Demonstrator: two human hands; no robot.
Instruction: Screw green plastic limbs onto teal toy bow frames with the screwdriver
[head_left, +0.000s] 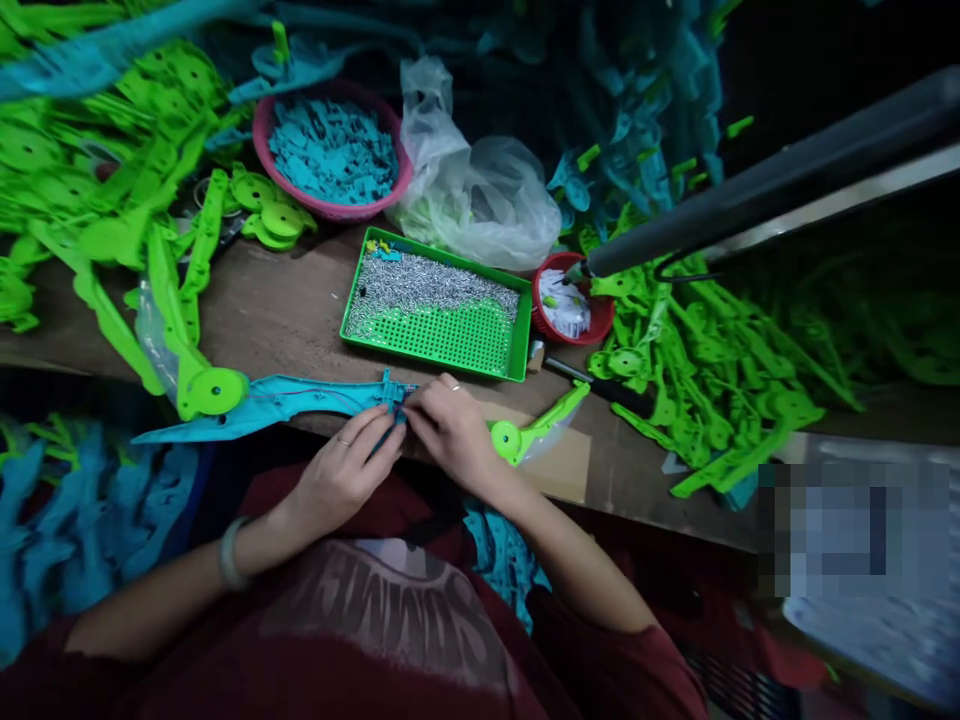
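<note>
A long blue plastic toy part [300, 397] lies across the table's front edge, with its narrow tip to the left. My left hand [350, 462] is closed around its right end, thumb and fingers pressed together. Close against it, my right hand [454, 425] pinches at the same end, by a small dark fitting [410, 390]; what its fingertips hold is hidden. Touching the blue part's left half is a lime-green part with a round disc [215, 391]. Another green disc piece [508, 438] is just right of my right hand, on a cardboard piece [559, 462].
Beyond my hands stands a green perforated tray [435, 352] of small metal screws. A pink basin [262, 150] of blue pieces, a plastic bag [510, 195] and a red basket [604, 318] stand behind. Green parts [697, 360] pile up at both sides; a dark bar [750, 190] slants overhead.
</note>
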